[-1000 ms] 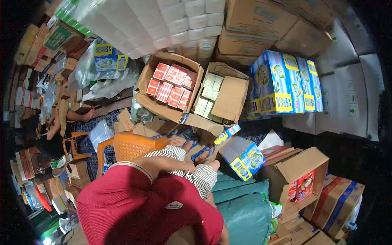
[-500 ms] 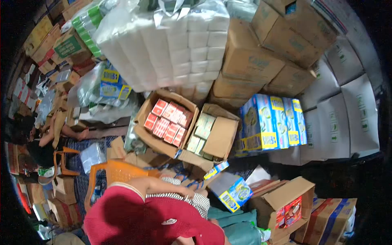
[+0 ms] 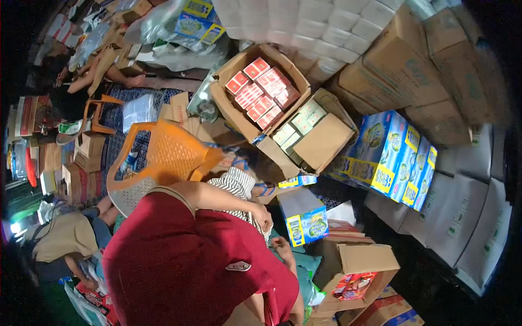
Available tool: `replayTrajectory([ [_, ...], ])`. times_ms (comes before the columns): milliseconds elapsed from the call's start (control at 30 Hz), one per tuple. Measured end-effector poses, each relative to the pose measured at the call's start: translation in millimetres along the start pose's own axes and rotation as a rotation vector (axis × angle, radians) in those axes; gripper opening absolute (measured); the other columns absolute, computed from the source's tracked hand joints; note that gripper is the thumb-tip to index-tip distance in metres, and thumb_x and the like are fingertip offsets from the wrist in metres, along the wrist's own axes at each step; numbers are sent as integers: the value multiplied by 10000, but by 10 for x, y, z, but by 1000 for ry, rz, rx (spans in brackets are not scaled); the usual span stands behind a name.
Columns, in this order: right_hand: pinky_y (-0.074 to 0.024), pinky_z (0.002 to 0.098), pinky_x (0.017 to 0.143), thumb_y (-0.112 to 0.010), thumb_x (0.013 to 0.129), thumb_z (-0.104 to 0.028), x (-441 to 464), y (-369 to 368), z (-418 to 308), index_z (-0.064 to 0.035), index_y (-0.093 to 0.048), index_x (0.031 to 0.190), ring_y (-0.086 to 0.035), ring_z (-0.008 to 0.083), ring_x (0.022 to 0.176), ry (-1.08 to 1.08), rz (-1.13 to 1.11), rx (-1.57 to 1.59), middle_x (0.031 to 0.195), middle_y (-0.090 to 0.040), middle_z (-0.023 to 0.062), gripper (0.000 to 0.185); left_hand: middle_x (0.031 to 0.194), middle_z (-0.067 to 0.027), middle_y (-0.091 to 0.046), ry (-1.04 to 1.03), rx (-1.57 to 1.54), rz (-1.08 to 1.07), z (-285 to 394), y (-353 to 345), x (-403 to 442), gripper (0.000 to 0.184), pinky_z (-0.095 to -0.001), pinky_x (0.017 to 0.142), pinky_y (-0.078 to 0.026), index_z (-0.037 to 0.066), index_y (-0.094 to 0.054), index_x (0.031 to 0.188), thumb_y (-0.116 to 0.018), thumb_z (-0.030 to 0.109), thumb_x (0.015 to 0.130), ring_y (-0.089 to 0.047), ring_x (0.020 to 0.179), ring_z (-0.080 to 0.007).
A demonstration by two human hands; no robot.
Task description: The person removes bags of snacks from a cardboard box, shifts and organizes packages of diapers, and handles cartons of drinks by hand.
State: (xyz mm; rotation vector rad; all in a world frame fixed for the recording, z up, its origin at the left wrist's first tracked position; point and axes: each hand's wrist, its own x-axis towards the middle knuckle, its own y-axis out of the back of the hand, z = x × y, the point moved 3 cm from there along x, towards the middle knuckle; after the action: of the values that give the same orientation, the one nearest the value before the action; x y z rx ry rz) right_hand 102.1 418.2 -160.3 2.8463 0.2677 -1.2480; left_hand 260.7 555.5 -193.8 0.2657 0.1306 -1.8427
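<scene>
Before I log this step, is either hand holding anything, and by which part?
Nothing appears to be held: no object shows in the left hand or the right hand, though the view hides part of each.

My left arm (image 3: 220, 199) stretches bare from left to right, its left hand (image 3: 263, 216) drooping at the wrist, fingers bent downward. My right arm (image 3: 296, 290) rises from the near side, and my right hand (image 3: 282, 249) sits nearer and farther right, fingers loosely curved. My two hands stay well clear of touching.
</scene>
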Motion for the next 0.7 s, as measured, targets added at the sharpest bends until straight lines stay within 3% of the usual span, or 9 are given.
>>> replayTrajectory([
  [33, -398, 238, 568, -480, 782, -15, 87, 64, -101, -19, -518, 799, -470, 76, 641, 27, 85, -106, 691, -518, 16, 42, 790, -121, -626, 38, -22, 49, 158, 102, -129, 228, -329, 613, -456, 64, -640, 814, -561, 230, 678, -588, 710, -221],
  [67, -405, 247, 569, -475, 777, -10, 193, 122, -209, -18, -518, 801, -481, 82, 646, 54, 171, -210, 693, -529, 30, 49, 819, -96, -631, -85, -56, 293, -566, -113, 157, 223, -332, 636, -456, 70, -637, 823, -549, 211, 674, -591, 737, -218],
  [100, -416, 264, 576, -473, 779, -17, 333, 193, -296, -15, -520, 814, -505, 108, 654, 74, 171, -220, 702, -542, 56, 59, 814, -87, -631, 139, -156, 334, 232, 468, -454, 200, -324, 633, -457, 98, -646, 807, -556, 220, 676, -593, 746, -213],
  [200, -416, 260, 569, -510, 816, -89, 725, 297, -953, -5, -511, 866, -498, 110, 601, 179, 277, -332, 647, -524, 28, 98, 690, -89, -616, 336, -13, 600, -179, 1110, -1008, 154, -317, 558, -451, 90, -629, 730, -571, 221, 673, -586, 612, -204],
  [233, -417, 261, 571, -503, 820, -91, 836, 315, -1213, 0, -508, 871, -499, 112, 608, 219, 338, -428, 656, -526, 36, 104, 672, -93, -608, 318, -153, 884, 85, 1385, -1431, 151, -303, 539, -445, 59, -616, 706, -571, 201, 682, -583, 600, -187],
  [300, -418, 256, 588, -485, 832, -102, 1092, 360, -1596, 3, -505, 882, -504, 113, 650, 293, 410, -539, 704, -536, 57, 119, 643, -73, -600, 389, -132, 1099, -447, 1677, -1982, 108, -286, 509, -441, 37, -602, 718, -566, 137, 702, -565, 575, -156],
  [467, -420, 245, 625, -457, 858, -116, 1655, 141, -2305, 2, -523, 912, -509, 113, 695, 162, 389, -362, 739, -545, 56, 145, 768, -40, -590, 406, -946, 1600, -2079, 1794, -3314, 172, -291, 545, -458, 43, -566, 894, -550, 177, 787, -549, 618, -168],
  [533, -423, 243, 636, -440, 871, -114, 1931, -8, -2446, 10, -523, 911, -510, 111, 699, 186, 381, -357, 739, -547, 58, 155, 829, -56, -569, 54, -1181, 1861, -3092, 1432, -3648, 250, -285, 587, -449, 51, -558, 925, -534, 265, 797, -535, 716, -156],
  [700, -447, 290, 667, -427, 855, -62, 2558, -408, -2806, 20, -538, 876, -573, 194, 740, 147, 419, -393, 805, -586, 123, 140, 983, -50, -534, 112, -1416, 2009, -4359, 1453, -4180, 387, -300, 672, -451, 67, -477, 1077, -511, 342, 807, -523, 834, -167],
])
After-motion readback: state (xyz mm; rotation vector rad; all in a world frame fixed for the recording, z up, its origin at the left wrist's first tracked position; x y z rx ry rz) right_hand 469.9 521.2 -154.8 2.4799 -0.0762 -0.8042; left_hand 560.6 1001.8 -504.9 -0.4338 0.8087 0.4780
